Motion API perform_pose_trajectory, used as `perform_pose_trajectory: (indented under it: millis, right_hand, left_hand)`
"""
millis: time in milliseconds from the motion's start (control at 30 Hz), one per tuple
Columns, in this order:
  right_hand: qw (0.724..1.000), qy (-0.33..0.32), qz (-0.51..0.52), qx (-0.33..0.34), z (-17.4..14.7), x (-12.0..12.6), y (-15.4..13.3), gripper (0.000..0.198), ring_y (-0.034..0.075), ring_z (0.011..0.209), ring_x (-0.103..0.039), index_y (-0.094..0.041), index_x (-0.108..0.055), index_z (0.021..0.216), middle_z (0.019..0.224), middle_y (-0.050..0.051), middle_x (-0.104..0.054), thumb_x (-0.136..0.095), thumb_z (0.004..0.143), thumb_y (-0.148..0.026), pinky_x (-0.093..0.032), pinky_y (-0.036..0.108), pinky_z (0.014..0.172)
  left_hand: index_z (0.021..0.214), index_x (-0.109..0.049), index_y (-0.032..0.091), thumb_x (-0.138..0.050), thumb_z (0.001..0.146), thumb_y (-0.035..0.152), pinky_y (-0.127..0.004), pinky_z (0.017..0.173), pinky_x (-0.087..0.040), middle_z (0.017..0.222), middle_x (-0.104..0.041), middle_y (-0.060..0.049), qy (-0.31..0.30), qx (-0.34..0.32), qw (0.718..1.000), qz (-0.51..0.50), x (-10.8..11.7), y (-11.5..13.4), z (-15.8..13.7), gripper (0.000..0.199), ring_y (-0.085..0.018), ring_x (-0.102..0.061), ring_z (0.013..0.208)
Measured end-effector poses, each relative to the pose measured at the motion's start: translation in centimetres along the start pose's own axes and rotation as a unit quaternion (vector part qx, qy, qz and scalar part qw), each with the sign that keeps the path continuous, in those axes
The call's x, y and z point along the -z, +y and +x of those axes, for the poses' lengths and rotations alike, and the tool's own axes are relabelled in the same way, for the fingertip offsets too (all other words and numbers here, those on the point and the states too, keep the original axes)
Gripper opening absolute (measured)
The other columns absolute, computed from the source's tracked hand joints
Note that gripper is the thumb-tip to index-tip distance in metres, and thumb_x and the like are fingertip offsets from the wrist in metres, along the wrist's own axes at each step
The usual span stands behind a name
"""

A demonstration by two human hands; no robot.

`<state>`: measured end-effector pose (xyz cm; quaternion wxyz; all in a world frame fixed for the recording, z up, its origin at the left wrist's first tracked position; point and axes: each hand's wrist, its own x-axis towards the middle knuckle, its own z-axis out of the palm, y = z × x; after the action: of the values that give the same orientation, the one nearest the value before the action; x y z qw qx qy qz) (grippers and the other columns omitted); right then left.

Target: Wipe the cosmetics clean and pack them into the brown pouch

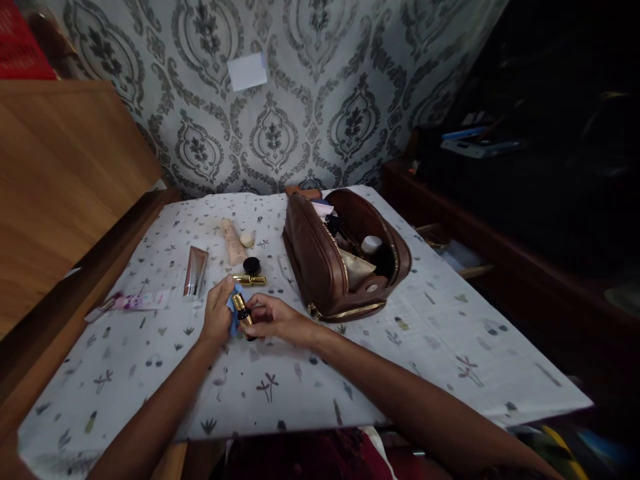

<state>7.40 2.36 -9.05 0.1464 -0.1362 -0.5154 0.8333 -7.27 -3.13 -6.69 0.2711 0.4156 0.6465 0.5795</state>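
My right hand (280, 323) grips a small dark bottle with gold parts (239, 303) between thumb and fingers. Against the bottle's left side, my left hand (217, 317) is closed on a blue cloth (233, 325). Just beyond the hands lie a shiny gold tube (257, 281) and a small black-lidded jar (251, 266). Farther back is a beige squeeze tube (232, 241) beside a little round cream-coloured piece (247, 239). To the left, a metallic pinkish tube (195, 270) and a white-and-purple tube (145, 301) rest on the printed cloth.
A brown toiletry bag (313, 260) stands unzipped right of my hands, holding several items, including a white-capped container (371, 245). The table (400, 360) has a patterned white cover. A wooden panel (60, 153) borders the left; a patterned curtain hangs behind.
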Motion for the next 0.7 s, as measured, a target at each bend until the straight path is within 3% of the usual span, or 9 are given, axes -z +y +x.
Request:
perform_pose_trajectory:
  millis: [167,267,367,500,700]
  right_hand:
    - [0.998,0.014,-0.024,0.052,-0.5,-0.3,-0.5,0.068,0.012,0.079,-0.06,-0.023,-0.052,0.104,0.088,-0.003,-0.063,-0.09,0.057,-0.053,-0.046,0.025,0.071]
    - [0.994,0.013,-0.034,0.105,-1.1,-0.6,-1.3,0.066,0.014,0.091,-0.061,-0.023,-0.054,0.111,0.099,0.0,-0.062,-0.089,0.062,-0.05,-0.046,0.027,0.078]
    - [0.982,0.043,-0.084,0.165,-2.0,-0.9,-2.4,0.053,0.015,0.092,-0.06,-0.021,-0.057,0.105,0.097,0.0,-0.061,-0.085,0.069,-0.046,-0.046,0.027,0.08]
    - [0.942,0.138,-0.193,0.239,-3.9,-1.3,-3.5,0.032,0.016,0.087,-0.059,-0.02,-0.06,0.096,0.091,0.0,-0.063,-0.08,0.077,-0.037,-0.046,0.03,0.083]
    - [0.854,0.213,-0.336,0.335,-6.6,-1.1,-4.2,0.024,0.02,0.104,-0.06,-0.022,-0.065,0.105,0.105,0.006,-0.067,-0.075,0.083,-0.022,-0.048,0.035,0.094]
  left_hand:
    - [0.07,-0.05,0.02,-0.063,0.078,0.068,-0.02,0.047,-0.034,0.059,-0.043,0.006,0.005,0.022,0.998,-0.056,-0.2,0.6,-0.2,0.051,-0.009,-0.039,0.052]
    - [0.078,-0.057,0.019,-0.063,0.082,0.061,-0.019,0.057,-0.043,0.069,-0.054,0.004,-0.007,0.013,0.999,-0.048,-0.3,1.0,-0.4,0.043,-0.01,-0.05,0.062]
    - [0.087,-0.062,0.019,-0.06,0.084,0.06,-0.022,0.069,-0.05,0.081,-0.063,0.0,-0.038,0.021,0.997,-0.063,-0.8,1.5,-1.0,0.041,-0.014,-0.06,0.075]
    - [0.095,-0.065,0.017,-0.058,0.082,0.068,-0.029,0.08,-0.054,0.093,-0.07,-0.006,-0.063,0.043,0.996,-0.056,-2.1,2.2,-1.9,0.053,-0.021,-0.066,0.089]
    - [0.09,-0.07,0.02,-0.058,0.081,0.068,-0.032,0.075,-0.056,0.088,-0.073,-0.006,-0.021,0.09,0.996,0.008,-4.1,2.5,-2.8,0.05,-0.025,-0.068,0.093]
